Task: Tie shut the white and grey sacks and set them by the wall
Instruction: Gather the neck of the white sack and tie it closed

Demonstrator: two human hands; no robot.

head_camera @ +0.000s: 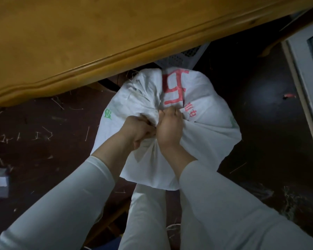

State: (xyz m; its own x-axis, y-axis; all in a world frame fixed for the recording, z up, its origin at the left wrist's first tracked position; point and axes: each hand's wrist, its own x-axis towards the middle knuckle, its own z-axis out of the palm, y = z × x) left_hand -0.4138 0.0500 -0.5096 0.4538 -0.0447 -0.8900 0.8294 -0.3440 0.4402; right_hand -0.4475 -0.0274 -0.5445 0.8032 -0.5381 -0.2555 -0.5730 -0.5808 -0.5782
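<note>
Head view: left hand (140, 129) and right hand (170, 127) both grip the white sack (202, 134) by its bunched neck — no tie visible yet, grey sack unseen, wall placement remains.

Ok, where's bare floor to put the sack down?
Barest: the dark floor between the white sack and the white frame, right. Left, straw bits and a small box litter it; the wooden table crowds behind.
</note>
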